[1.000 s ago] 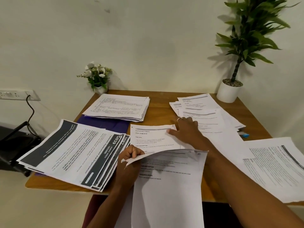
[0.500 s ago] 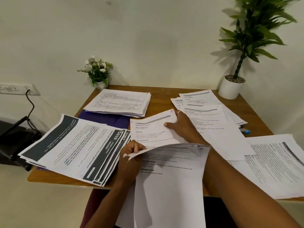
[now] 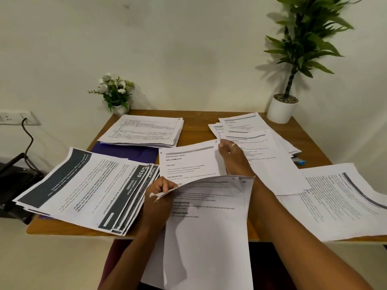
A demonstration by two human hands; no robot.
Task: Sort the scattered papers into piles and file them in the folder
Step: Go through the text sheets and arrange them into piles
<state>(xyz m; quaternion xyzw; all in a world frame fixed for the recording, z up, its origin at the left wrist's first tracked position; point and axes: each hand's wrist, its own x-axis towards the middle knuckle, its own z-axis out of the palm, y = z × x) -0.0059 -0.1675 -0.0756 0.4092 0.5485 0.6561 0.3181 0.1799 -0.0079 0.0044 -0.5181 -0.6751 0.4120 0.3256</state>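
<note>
Above the counter (image 3: 194, 129), one sheet (image 3: 188, 162), pinched in the right hand (image 3: 234, 162), is being peeled farther off the stack (image 3: 209, 231) gripped in the left hand (image 3: 159, 197), for sorting.

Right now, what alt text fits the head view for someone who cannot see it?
A person's right hand holds a sheet by its top corner, above a stack gripped by the left hand, over a wooden table spread with paper piles.
</note>
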